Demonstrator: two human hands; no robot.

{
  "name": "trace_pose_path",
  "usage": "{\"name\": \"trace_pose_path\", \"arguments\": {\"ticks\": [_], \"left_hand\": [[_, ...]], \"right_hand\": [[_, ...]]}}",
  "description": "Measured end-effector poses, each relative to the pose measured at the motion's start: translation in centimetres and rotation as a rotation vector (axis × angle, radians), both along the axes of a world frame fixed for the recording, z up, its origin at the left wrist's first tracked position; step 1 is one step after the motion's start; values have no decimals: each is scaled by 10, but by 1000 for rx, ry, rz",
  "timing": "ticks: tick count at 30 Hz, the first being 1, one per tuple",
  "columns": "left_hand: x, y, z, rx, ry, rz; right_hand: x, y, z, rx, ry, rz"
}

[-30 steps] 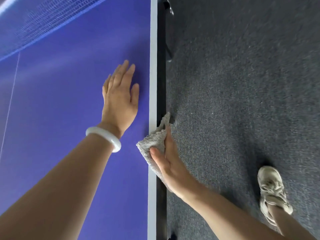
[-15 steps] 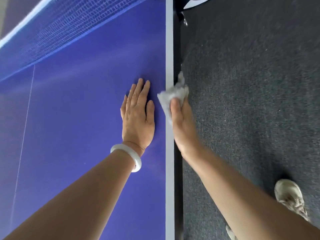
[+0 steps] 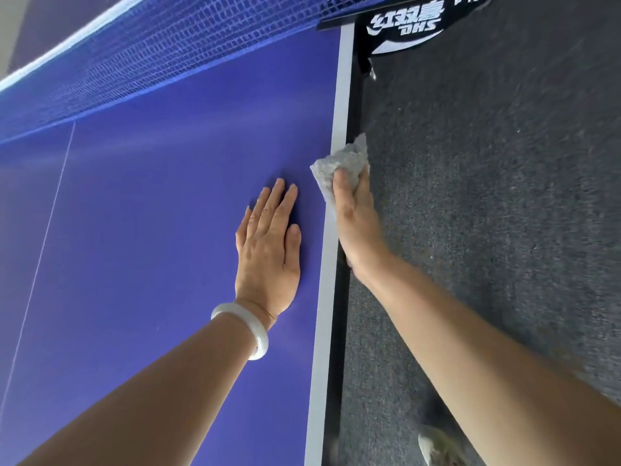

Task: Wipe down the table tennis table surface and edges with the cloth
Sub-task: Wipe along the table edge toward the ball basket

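**Cloth at the table's right edge, near the net**

A thin white line (image 3: 43, 247) runs down the blue table (image 3: 151, 230) at the far left. The blue net (image 3: 151, 62) crosses the top of the view, slanting up towards the right.

The left hand (image 3: 268, 250) lies palm down on the blue surface, just inside the right edge. Its fingers are straight and pressed together, with the thumb set a little apart. A white bangle (image 3: 247, 331) sits on that wrist.

Next comes the white border (image 3: 327, 297) along the table's side, with a dark rim just outside it. The grey cloth (image 3: 339, 166) is bunched up here, lying over the border and hanging past the rim — about midway between the left hand's fingertips and the net.

The right hand (image 3: 356, 227) grips the cloth from behind. The thumb presses on top of it, and the other fingers wrap down over the table's side, where they are hidden.

At the top, a black clamp (image 3: 403, 25) with white lettering holds the net's end. Grey carpet (image 3: 504, 196) fills the right side — a pale shoe (image 3: 440, 445) shows, blurred, at the bottom edge.
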State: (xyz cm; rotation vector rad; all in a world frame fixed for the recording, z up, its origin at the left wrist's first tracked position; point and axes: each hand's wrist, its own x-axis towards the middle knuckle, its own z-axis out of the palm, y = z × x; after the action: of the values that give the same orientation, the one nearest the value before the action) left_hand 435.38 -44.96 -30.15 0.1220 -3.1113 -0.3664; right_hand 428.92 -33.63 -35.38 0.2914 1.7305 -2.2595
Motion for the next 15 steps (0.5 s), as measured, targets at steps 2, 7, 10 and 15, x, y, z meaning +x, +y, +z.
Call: {"name": "trace_pose_path", "arguments": {"ticks": [2,7,10,15], "left_hand": [[0,0,0,-1,-1,-1],[-1,0,0,4,-14,-4],[1,0,-1,-26,-22,-14],[0,0,-1,-65,-16,-25]], "right_hand": [[51,1,5,1,15,5],[92,6,10,3,-18,100],[22,4,14,-11,-69,35],[-44,9,16,-66,-79,17]]}}
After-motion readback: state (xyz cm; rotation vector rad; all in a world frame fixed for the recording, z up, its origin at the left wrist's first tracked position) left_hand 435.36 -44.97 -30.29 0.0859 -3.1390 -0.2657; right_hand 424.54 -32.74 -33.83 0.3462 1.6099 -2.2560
